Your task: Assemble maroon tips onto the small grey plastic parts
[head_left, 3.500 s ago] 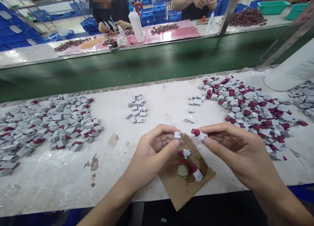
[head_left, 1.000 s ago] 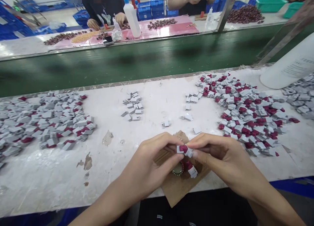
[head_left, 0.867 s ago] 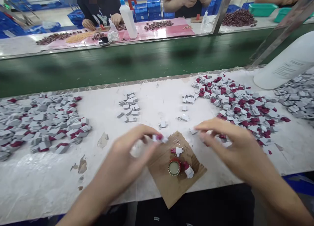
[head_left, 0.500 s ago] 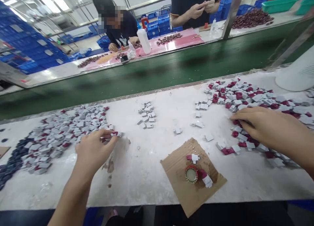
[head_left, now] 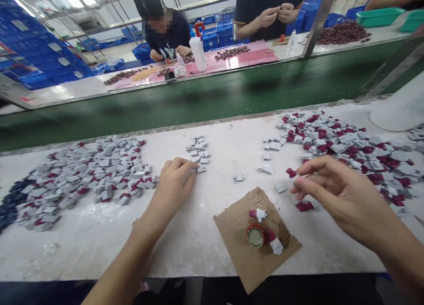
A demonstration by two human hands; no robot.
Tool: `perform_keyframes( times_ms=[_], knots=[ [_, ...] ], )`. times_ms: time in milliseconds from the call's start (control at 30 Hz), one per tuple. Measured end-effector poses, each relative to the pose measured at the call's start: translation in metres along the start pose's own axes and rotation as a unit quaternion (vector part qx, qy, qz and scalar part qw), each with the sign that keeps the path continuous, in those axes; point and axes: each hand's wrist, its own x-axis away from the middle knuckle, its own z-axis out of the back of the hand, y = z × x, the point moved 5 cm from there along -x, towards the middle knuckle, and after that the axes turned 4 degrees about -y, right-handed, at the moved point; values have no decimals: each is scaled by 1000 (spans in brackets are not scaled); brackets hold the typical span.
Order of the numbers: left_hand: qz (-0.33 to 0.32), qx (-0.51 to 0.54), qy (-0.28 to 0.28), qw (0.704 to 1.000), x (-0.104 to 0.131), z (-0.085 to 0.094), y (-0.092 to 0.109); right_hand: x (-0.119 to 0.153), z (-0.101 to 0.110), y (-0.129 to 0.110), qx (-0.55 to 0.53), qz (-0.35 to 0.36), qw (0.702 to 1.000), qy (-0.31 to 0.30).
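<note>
My left hand (head_left: 177, 181) reaches the near end of a small cluster of grey plastic pieces (head_left: 198, 148), with thumb and fingertips closed on one grey plastic piece (head_left: 201, 169). Between thumb and forefinger, my right hand (head_left: 334, 194) pinches a small maroon-and-grey plastic part (head_left: 291, 173) above the table. Between the hands lies a square of brown cardboard (head_left: 232, 234), damp in places. On it are a red-rimmed bottle cap (head_left: 255, 236) and two maroon-and-white parts, one beside the cap (head_left: 274, 244) and one above it (head_left: 258, 215).
A large pile of grey-and-maroon parts (head_left: 99, 172) spreads at left, beside dark blue pieces (head_left: 16, 203). Another pile (head_left: 351, 141) lies at right near a white container (head_left: 400, 106). Loose grey pieces (head_left: 239, 177) lie mid-table. Beyond the green strip (head_left: 232, 90), other people work.
My left hand has moved right from the left pile to the small grey cluster. My right hand has left the right pile, moving left toward the cardboard with a maroon-and-grey part.
</note>
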Motion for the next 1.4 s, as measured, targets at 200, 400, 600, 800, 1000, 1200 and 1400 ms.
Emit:
perform_keyframes(
  times_ms=[200,400,600,800,1000,1200,1400],
  knots=[
    [58,48,-56,996,13,-3,3,11,-16,14,-160,-56,985,-32],
    [56,93,-68,992,35,-9,16,23,-15,24,-111,-62,992,-3],
    [61,126,-68,988,40,-6,17,43,-16,1,106,30,994,-9],
    [69,171,-76,980,45,-13,26,66,-42,-17,45,76,993,-80],
    [30,207,-78,975,46,-19,46,69,-63,-21,51,111,985,-123],
    [2,247,-91,965,44,-23,64,67,-64,-25,77,127,981,-126],
    [-16,292,-104,950,39,-25,79,63,-67,-30,76,122,981,-132]
  ],
)
